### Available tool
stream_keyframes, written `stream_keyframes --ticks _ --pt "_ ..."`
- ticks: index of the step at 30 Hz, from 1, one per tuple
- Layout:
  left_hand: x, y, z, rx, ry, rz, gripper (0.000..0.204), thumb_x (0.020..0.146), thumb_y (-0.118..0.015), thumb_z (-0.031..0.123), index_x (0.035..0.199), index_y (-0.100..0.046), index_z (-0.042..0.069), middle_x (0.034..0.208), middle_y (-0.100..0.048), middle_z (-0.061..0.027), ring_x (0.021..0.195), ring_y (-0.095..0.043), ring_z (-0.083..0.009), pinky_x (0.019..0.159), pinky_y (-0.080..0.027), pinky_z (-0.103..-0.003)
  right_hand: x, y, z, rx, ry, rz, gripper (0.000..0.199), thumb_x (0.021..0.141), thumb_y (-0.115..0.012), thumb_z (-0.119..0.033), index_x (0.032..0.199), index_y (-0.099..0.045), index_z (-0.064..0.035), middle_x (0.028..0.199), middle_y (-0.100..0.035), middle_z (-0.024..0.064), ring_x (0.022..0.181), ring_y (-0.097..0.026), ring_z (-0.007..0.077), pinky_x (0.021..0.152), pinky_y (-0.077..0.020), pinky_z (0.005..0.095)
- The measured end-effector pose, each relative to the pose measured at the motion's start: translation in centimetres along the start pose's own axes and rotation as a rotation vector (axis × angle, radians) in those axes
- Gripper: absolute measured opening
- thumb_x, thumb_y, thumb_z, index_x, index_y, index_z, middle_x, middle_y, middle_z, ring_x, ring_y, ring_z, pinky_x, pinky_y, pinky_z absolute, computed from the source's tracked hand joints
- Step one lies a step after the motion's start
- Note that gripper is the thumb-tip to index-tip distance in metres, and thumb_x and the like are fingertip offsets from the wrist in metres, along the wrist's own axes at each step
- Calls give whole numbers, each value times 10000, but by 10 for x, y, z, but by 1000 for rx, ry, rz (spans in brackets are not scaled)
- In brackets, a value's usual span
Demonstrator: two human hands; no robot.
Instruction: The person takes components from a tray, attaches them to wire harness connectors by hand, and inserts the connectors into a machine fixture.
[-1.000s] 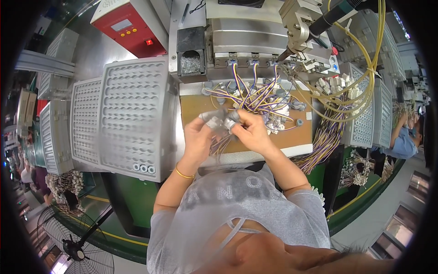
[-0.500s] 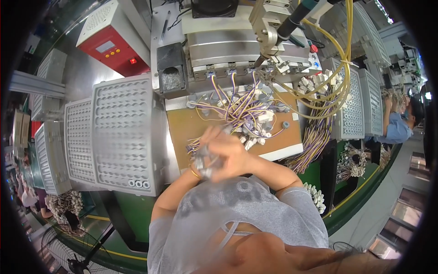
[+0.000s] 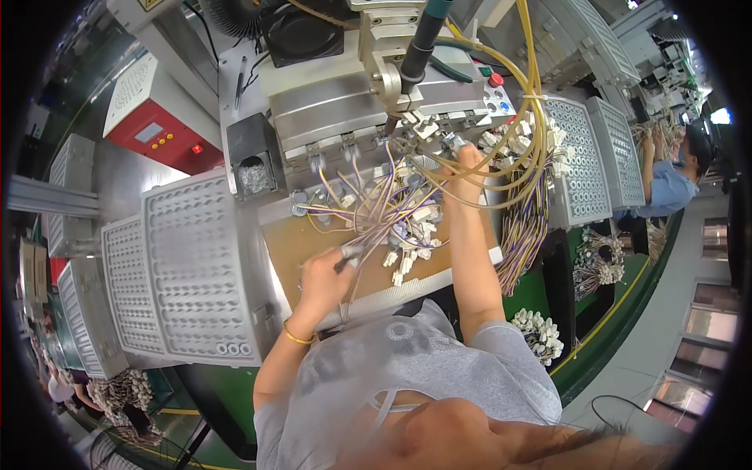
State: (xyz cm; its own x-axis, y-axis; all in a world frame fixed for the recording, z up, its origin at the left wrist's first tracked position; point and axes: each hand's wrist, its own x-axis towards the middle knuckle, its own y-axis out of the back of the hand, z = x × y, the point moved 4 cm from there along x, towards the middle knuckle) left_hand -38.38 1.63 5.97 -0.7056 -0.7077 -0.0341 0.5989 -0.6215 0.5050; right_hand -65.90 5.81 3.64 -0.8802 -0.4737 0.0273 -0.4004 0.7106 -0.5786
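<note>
My left hand (image 3: 327, 272) pinches a small grey part with thin wires trailing from it, low over the brown work board (image 3: 296, 243). Far out ahead, my right hand (image 3: 470, 159) touches the metal fixture (image 3: 439, 133) under the machine's upright tool head (image 3: 403, 63); its fingers are partly hidden. Between the hands lies a tangle of purple, yellow and white wires with white connectors (image 3: 399, 219).
White perforated trays (image 3: 192, 274) stand to my left, more perforated trays (image 3: 587, 157) to the right. A red control box (image 3: 157, 133) sits at the back left. Wire bundles (image 3: 525, 227) hang off the right edge. Another person (image 3: 670, 180) works at the far right.
My hands have parted: the right reached forward to the fixture, the left stayed low over the board. The view tilted, bringing the machine closer.
</note>
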Motion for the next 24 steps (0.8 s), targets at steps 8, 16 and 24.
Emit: stream_keyframes --ticks 8,16,24 --pt "-17 26 -2 39 57 -133 237 682 -552 3 897 -643 42 724 -610 -126 578 -571 -235 536 -447 -310 -1 -30 -16 -203 -136 104 171 808 -526 -158 685 -460 -59 559 -437 4 407 -518 170 360 -439 258" --pt "-18 43 9 581 -266 92 210 635 -517 -7 777 -656 62 548 -524 -112 521 -517 -281 485 -417 -354 18 7 -19 -829 65 -217 171 789 -548 -132 667 -488 -29 606 -508 20 471 -535 133 396 -444 261" --pt "-44 91 2 264 -178 394 210 640 -642 -18 844 -656 34 643 -573 -91 534 -511 -182 494 -401 -269 -132 -77 -23 -893 401 -856 117 670 -612 -51 756 -583 23 671 -579 90 563 -539 159 511 -419 269"
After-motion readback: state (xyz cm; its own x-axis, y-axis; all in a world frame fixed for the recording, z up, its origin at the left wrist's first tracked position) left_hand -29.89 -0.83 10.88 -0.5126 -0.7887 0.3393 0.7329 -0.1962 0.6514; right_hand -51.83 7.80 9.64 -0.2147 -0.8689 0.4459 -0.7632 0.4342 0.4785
